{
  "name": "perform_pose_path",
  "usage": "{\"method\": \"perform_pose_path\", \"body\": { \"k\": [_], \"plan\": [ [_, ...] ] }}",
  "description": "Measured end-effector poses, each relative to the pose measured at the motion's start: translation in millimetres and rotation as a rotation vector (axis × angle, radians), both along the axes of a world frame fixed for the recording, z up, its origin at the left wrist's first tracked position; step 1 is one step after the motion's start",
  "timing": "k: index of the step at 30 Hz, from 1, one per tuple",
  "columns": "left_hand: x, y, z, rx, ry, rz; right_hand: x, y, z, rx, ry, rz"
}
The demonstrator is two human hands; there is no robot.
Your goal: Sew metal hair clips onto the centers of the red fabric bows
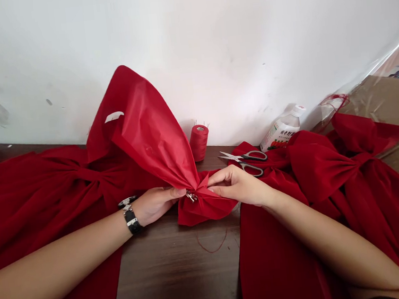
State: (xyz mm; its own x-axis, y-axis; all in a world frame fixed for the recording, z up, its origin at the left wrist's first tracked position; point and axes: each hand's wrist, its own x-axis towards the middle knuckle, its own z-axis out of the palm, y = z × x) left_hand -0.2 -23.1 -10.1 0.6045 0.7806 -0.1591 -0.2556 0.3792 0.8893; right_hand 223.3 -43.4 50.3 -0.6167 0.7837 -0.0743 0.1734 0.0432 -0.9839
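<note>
A large red fabric bow (154,125) stands gathered at its middle, one loop rising up and left, the other spread low over the table. My left hand (157,202) is closed on the gathered middle, thumb on top. Beside that thumb sits a small silvery metal piece (191,196), too small to make out fully. My right hand (237,183) pinches a fold of the bow just right of the gather. A thin red thread (213,251) curves on the brown table (174,280) below. Whether a needle is there cannot be seen.
A red thread spool (199,142) with several needles on top stands by the wall. Scissors (245,156) lie partly open on red fabric. Behind them leans a white-labelled bottle (283,129). Finished-looking red bows (322,165) lie right, more red fabric (48,198) left. Cardboard (391,115) is at far right.
</note>
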Motion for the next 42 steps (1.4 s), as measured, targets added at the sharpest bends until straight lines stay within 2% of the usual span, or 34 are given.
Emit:
{"method": "perform_pose_path", "body": {
  "k": [4,12,17,20,25,30,35,42],
  "plan": [
    [0.6,-1.1,0.7,-0.020,-0.010,-0.003,-3.8,-1.6,-8.5,-0.114,0.093,-0.062],
    [0.7,-0.9,0.7,0.021,-0.062,0.006,-4.7,-2.2,-12.1,-0.267,0.181,-0.159],
    [0.7,0.2,-2.9,0.003,-0.076,-0.016,-4.8,0.4,-15.3,-0.284,0.203,-0.135],
    [1.3,1.3,-4.5,0.000,-0.082,-0.037,-2.2,4.2,-13.9,-0.235,0.171,-0.133],
    [2.1,1.2,-0.1,-0.013,-0.048,-0.040,14.0,16.3,1.2,-0.068,0.007,-0.139],
    [1.1,-0.8,5.2,-0.039,-0.010,-0.075,38.3,24.0,27.0,0.138,-0.038,-0.314],
    [1.0,-0.7,4.0,-0.056,0.014,-0.043,58.9,16.3,53.9,0.292,0.129,-0.459],
    [1.3,-0.4,4.0,-0.059,0.027,-0.017,57.3,0.7,68.9,0.288,0.456,-0.560]
  ]
}}
